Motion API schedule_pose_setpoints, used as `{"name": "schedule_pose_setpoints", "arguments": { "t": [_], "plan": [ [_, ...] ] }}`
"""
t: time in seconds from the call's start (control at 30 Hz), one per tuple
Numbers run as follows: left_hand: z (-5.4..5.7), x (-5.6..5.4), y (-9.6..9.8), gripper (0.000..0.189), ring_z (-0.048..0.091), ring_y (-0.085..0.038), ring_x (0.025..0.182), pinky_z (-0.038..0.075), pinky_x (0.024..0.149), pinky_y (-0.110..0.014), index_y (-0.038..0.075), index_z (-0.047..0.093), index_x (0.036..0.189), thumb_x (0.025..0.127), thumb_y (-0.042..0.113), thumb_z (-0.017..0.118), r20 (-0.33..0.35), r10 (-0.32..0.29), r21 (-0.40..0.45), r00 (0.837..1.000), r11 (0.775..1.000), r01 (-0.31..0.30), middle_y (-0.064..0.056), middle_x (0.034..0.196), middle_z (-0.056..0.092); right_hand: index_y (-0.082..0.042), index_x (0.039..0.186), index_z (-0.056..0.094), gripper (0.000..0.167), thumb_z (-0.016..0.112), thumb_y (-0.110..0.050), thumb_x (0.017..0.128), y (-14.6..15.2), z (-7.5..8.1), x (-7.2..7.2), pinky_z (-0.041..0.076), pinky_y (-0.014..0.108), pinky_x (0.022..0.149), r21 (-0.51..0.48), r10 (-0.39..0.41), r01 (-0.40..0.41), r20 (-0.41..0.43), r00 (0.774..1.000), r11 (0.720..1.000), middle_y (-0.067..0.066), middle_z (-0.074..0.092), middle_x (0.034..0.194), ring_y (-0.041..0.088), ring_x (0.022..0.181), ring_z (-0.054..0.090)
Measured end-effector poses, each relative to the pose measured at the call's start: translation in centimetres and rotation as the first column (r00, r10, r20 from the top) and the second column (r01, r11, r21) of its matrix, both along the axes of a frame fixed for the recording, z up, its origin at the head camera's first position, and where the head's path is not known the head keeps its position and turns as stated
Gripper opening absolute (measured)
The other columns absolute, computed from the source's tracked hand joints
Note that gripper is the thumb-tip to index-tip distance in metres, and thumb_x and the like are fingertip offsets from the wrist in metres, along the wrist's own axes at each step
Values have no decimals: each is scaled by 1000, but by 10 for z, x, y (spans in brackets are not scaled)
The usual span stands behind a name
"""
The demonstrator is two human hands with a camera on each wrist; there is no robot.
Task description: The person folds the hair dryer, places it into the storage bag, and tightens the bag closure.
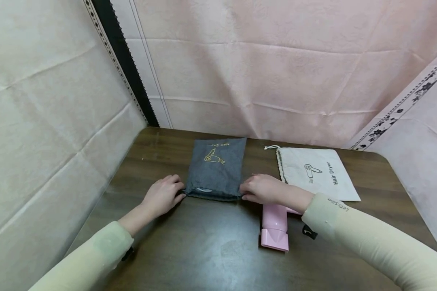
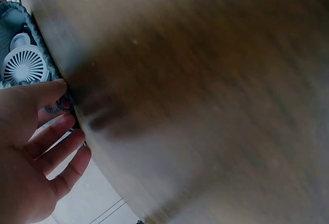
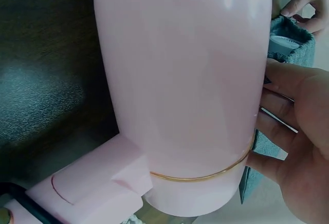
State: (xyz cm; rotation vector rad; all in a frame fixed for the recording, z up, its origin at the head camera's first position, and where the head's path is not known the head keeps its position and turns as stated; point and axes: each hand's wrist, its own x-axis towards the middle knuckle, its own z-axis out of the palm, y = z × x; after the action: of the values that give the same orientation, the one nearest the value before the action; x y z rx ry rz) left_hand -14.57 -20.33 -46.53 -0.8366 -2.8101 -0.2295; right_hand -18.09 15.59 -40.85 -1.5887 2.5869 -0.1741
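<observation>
A dark grey drawstring bag [image 1: 222,171] printed with a gold hair dryer lies flat, its mouth toward me. My left hand [image 1: 164,195] pinches the left corner of the mouth, at the cord. The right corner is between the thumb and fingers of my right hand [image 1: 260,188]. Inside the mouth, the left wrist view shows a white round slotted grille [image 2: 24,66]; whatever else is in the bag is hidden by the cloth. Just under my right hand lies a pink hair dryer [image 1: 274,220], partly covered by the wrist in the head view. It fills the right wrist view.
A white drawstring bag [image 1: 329,178] with a black hair dryer print lies at the back right, partly behind my right forearm. All of this is on a dark wooden table [image 1: 218,250]. Pale pink cloth [image 1: 258,81] hangs behind the table and along its sides.
</observation>
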Motion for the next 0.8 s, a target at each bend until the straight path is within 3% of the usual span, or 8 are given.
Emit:
{"name": "schedule_pose_setpoints", "arguments": {
  "t": [0.2,0.4,0.6,0.8],
  "plan": [
    [-2,-4,-5,14,64,-25,89,58,74,-45,12,77,94,92,22,86,-50,-73,1,996,997,73,-4,98,66,-14,90,68,12,76,-16,99,4,0,1,57,55,98,-17,26,-27,-54,998,999,-3,76,88,23,91,74],
    [5,-7,-14,8,66,-23,88,58,76,-46,15,78,95,94,21,83,-75,-135,25,988,990,137,-2,99,68,-14,91,71,10,77,-16,98,10,2,-1,59,46,85,-72,26,-33,-91,995,997,-5,76,88,22,86,73],
    [15,-11,-20,6,67,-22,86,59,75,-45,14,80,97,95,19,82,-98,-168,32,981,985,172,-2,98,68,-14,90,71,10,78,-15,98,13,8,-1,59,45,84,-84,-1,-7,-94,996,996,-4,77,89,21,86,73],
    [24,-16,-27,8,68,-24,83,60,74,-47,10,80,97,92,14,84,-164,-161,27,973,985,168,-5,98,67,-14,90,71,11,76,-14,99,19,16,0,60,43,77,-74,-37,32,-76,996,997,-6,72,82,19,82,72]
  ]
}}
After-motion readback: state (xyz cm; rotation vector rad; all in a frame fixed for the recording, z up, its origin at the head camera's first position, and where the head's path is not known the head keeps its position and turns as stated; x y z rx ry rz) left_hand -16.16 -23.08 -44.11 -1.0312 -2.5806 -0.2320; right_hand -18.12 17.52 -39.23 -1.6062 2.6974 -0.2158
